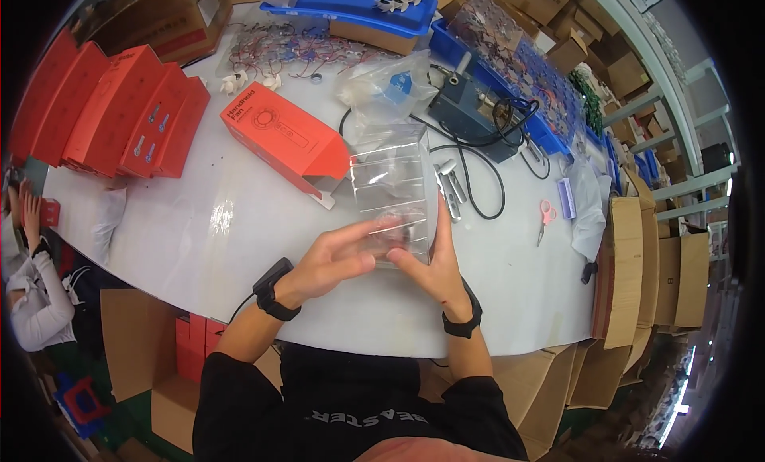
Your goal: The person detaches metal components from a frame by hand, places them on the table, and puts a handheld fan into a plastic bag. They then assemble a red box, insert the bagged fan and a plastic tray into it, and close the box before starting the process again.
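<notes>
Both my hands are around a clear ridged plastic tray (389,175) above the white table, in front of me. My left hand (331,259) grips its left near side, thumb pointing right. My right hand (434,275) wraps the right near side, with its thumb on the near end. Something dark and blurred shows through the plastic near my fingers; I cannot make out what it is. Just beyond my left hand lies an orange-red carton (283,131), its flap open toward the tray. Silver metal tools (452,189) lie right of the tray.
Red cartons (131,111) stand at the left. A dark bench device (470,103) with loose black cables is at the back right. Pink scissors (546,217) lie on the right. A blue tray (351,8) is at the back; a co-worker's hand (32,215) shows far left.
</notes>
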Available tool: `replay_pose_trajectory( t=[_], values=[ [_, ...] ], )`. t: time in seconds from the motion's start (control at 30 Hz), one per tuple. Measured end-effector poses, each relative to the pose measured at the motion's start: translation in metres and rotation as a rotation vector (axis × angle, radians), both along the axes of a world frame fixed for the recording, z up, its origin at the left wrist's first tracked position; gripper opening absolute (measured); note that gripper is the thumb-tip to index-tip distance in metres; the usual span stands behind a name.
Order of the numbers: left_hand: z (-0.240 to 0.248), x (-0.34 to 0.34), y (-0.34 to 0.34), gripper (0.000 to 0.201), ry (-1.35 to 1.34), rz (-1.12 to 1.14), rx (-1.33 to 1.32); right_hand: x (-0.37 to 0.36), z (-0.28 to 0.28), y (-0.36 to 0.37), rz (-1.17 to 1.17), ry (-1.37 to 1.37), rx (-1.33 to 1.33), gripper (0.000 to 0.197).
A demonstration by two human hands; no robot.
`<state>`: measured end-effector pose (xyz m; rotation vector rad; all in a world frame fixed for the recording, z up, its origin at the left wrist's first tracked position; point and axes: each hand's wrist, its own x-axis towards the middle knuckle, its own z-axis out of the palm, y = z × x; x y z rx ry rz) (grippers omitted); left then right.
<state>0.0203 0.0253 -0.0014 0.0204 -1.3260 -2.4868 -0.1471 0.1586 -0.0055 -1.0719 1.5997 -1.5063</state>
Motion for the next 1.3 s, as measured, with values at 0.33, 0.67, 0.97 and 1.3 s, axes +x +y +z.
replay_pose_trajectory(
  t=[0.33, 0.67, 0.97, 1.3],
  values=[
    [0.0, 0.004, -0.005, 0.042, -0.004, 0.363, -0.761, 0.007, 0.012, -0.001, 0.08, -0.151, -0.101, 0.106],
    [0.006, 0.008, 0.002, 0.026, -0.162, 0.325, -0.194, 0.012, 0.016, -0.002, -0.018, -0.225, -0.156, 0.105],
    [-0.018, 0.002, 0.0, 0.022, -0.248, 0.488, -0.574, 0.015, 0.015, -0.005, 0.018, -0.312, -0.116, 0.096],
    [-0.003, 0.001, -0.054, 0.05, -0.615, 1.015, -1.66, -0.02, 0.04, 0.017, 0.036, 0.364, 0.179, 0.089]
  ],
)
